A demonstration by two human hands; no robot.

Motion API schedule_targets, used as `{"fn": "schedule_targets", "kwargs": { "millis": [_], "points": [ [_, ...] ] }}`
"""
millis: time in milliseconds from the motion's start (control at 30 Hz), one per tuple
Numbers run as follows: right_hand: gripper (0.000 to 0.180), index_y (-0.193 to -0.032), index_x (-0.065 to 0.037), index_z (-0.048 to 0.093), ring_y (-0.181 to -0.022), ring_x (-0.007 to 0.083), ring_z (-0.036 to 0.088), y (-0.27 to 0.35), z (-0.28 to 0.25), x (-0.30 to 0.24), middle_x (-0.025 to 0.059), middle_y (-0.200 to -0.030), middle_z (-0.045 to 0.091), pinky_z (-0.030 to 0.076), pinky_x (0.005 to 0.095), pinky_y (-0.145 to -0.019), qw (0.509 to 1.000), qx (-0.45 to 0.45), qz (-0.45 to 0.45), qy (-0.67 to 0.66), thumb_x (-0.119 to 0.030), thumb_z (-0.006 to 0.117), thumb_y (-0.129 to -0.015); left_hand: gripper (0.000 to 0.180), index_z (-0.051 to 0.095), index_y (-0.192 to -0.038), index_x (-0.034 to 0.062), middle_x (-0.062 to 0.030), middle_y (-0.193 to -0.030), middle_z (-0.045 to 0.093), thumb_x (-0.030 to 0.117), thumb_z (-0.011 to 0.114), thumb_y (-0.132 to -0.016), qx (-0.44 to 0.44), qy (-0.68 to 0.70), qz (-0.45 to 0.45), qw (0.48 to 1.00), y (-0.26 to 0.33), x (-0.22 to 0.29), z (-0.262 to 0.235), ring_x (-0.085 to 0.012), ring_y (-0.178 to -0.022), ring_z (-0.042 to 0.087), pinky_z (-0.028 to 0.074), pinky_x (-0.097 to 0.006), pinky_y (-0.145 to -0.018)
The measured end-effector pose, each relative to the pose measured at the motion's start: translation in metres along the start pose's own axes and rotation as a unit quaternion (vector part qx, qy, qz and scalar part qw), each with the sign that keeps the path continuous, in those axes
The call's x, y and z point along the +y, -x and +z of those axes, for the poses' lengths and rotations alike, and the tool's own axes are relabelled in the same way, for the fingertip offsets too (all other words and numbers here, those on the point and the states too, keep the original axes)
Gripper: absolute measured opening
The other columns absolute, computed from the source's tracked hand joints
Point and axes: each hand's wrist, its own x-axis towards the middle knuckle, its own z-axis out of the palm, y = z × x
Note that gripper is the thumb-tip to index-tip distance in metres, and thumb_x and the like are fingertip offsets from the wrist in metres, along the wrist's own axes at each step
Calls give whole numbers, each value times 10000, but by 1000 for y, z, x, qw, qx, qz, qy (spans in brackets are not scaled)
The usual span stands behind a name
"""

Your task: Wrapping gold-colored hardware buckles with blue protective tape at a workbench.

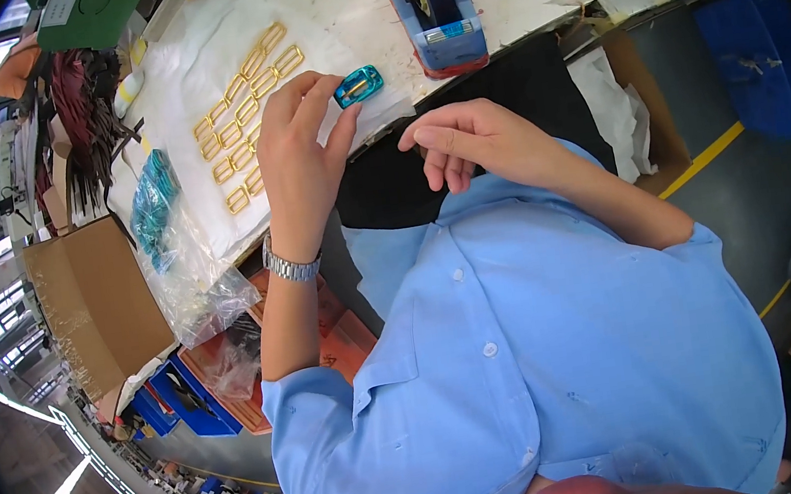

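Note:
Reaching over the white-covered bench, my left hand (303,135) has its thumb and index fingertip at the near-left end of a small teal, shiny-wrapped buckle (358,87) with a gold bar in its middle. It appears pinched there. Several gold rectangular slide buckles (245,110) lie in rows on the white sheet (189,90), left of this hand. Over the black cloth at the bench edge hovers my right hand (472,144), its fingers loosely bent and slightly apart. Nothing shows in it.
A blue tape dispenser (438,10) stands at the back of the bench. Left of the buckles lies a clear bag with teal pieces (153,203), above a cardboard box (101,298). Orange crates (338,338) sit below the bench; a blue bin (758,59) is at far right.

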Motion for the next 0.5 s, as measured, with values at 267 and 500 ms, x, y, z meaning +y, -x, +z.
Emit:
{"fn": "schedule_targets", "kwargs": {
  "millis": [267, 500],
  "points": [
    [245, -1154, -1, 735, -696, 97, 656, 17, -11, 8, 63, -827, 737, 543, 250, -653, 999, 34, -20, 7, -195, 601, -1088, 318, 752, -1167, 55, -136, -1181, 705, 155, 834, -876, -35, -29, -28, 999, -4, -12, 18, -321, -1093, 651, 545, -429, -913],
    [158, -1077, -3, 717, -721, 45, 581, 37, -20, -35, -19, -823, 649, 476, 201, -660, 936, 254, -232, 71, -155, 679, -1054, 173, 743, -1067, 51, -117, -1033, 740, 96, 787, -906, 41, -45, -79, 995, 4, -24, -16, -308, -952, 691, 558, -418, -821]
  ]
}}
